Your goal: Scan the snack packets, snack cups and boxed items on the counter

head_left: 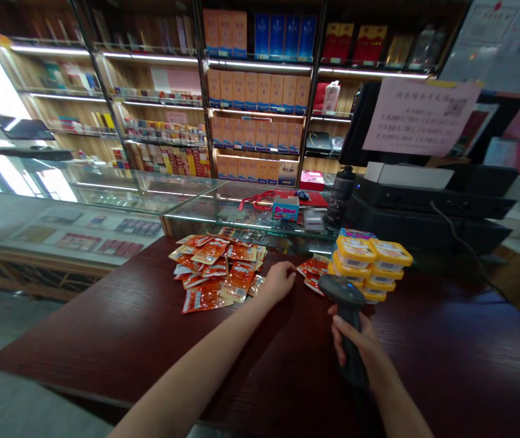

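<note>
Right fingers (338,344) wrap a dark scanner (345,293); left fingers (289,267) curl near orange packets (216,267), grip unclear.

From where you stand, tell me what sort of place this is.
Most likely a shop's checkout: the right hand holds what looks like a barcode scanner, orange packets lie piled on the counter, and boxed goods line lit shelves beyond.

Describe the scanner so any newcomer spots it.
Over the dark brown counter, find the right hand, nearer the camera than the stacked yellow tubs. It grips the scanner by its handle. Unlike the tubs, this is dark grey, with a small blue light.
</note>
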Motion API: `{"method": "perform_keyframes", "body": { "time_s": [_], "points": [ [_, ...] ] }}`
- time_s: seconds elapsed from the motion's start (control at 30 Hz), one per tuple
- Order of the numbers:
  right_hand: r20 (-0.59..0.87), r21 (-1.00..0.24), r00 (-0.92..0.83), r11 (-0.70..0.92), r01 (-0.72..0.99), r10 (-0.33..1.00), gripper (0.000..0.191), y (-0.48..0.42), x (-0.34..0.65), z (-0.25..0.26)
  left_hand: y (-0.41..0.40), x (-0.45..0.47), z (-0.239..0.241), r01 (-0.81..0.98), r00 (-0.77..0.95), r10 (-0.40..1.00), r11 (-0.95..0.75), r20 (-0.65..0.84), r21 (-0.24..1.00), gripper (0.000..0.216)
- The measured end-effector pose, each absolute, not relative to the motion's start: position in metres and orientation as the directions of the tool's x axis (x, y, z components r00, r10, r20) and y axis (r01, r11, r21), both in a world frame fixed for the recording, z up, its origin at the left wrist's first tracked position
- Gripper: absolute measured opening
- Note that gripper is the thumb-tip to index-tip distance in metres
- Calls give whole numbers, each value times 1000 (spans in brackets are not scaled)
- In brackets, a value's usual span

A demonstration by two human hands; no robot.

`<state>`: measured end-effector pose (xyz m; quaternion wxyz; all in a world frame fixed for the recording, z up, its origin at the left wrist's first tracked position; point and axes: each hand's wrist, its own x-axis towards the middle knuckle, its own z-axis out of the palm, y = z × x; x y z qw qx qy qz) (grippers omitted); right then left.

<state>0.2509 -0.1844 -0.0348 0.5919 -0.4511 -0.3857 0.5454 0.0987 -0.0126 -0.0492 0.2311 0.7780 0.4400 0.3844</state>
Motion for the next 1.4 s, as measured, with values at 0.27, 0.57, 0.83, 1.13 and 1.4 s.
{"method": "perform_keyframes", "body": {
  "time_s": [0.27,0.57,0.83,1.13,1.4],
  "points": [
    [-26,-948,107,9,-318,994,42,-182,250,-37,16,159,-38,547,109,976,-217,189,809,9],
    [-9,-948,102,24,-318,995,40,-184,249,-31,13,163,-28,128,13,984,177,-180,976,41],
    [10,-941,67,32,-336,998,38,-186,249,-28,-18,98,-51,-219,282,955,161,-96,962,26],
    [70,-939,43,80,-335,997,45,-191,246,-24,-31,85,-78,328,-22,948,-293,317,898,7],
    [68,-932,19,70,-354,998,32,-188,250,-31,-38,82,-71,480,10,918,-353,397,803,6]
  ]
}}
